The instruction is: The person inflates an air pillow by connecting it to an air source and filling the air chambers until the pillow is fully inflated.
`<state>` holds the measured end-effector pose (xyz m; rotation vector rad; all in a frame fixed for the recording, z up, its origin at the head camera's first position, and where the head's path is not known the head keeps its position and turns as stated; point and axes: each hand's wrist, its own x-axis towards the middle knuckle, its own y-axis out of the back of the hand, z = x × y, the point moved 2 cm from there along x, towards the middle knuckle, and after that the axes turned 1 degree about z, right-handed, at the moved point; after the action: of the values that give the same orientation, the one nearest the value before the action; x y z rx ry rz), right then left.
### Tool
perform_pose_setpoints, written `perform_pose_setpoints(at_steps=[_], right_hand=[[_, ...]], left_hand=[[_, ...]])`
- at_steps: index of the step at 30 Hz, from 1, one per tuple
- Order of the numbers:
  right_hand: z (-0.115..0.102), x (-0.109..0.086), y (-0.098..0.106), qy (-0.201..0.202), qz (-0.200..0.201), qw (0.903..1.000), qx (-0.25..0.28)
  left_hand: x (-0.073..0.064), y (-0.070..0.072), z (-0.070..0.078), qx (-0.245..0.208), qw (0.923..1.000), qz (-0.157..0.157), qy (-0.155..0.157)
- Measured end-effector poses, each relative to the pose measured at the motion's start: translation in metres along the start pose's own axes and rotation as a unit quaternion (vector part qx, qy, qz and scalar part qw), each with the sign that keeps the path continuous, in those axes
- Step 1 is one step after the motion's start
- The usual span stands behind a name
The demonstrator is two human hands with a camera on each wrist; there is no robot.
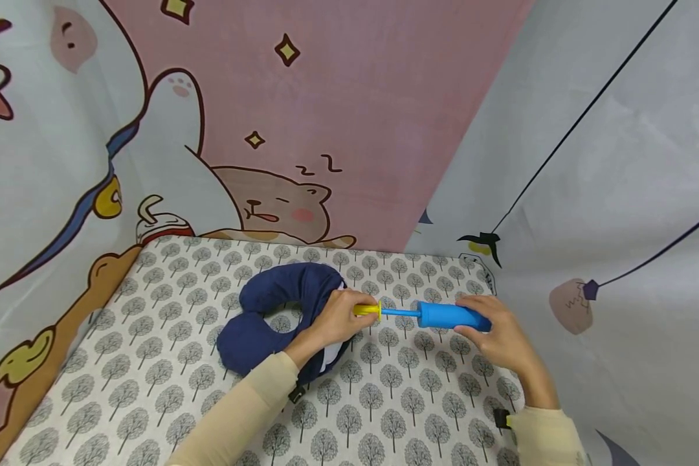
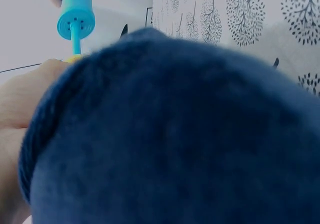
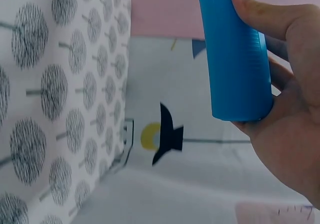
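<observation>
A blue hand pump with a thin rod and a yellow handle lies sideways between both hands in the head view. My left hand grips the yellow handle, above the right side of a navy U-shaped neck pillow. Around the far end of the blue barrel curl the fingers of my right hand; its thumb lies along the barrel in the right wrist view. Part of the rod shows between handle and barrel. Dark blue fabric of the pillow fills most of the left wrist view and hides the left fingers.
The pillow rests on a table cloth printed with grey trees. Behind it stands a pink and white cartoon wall covering; a pale covering rises close to the right hand. A small black buckle lies near the left sleeve.
</observation>
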<state>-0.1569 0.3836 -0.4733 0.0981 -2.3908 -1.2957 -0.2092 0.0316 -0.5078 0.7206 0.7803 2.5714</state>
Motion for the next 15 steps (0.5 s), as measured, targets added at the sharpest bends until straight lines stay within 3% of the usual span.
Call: perform_pose_setpoints(at_steps=[9,15], right_hand=[[0.011,-0.014,0.028,-0.048,-0.009,0.9988,-0.002],[0.0,-0.014,0.024,-0.021,0.0,0.9993,-0.03]], left_hand=[[-0.001,0.0,0.001,0.0,1.0,-0.002,-0.008],[-0.002,-0.001,0.0,0.0,0.9999,-0.008,-0.012]])
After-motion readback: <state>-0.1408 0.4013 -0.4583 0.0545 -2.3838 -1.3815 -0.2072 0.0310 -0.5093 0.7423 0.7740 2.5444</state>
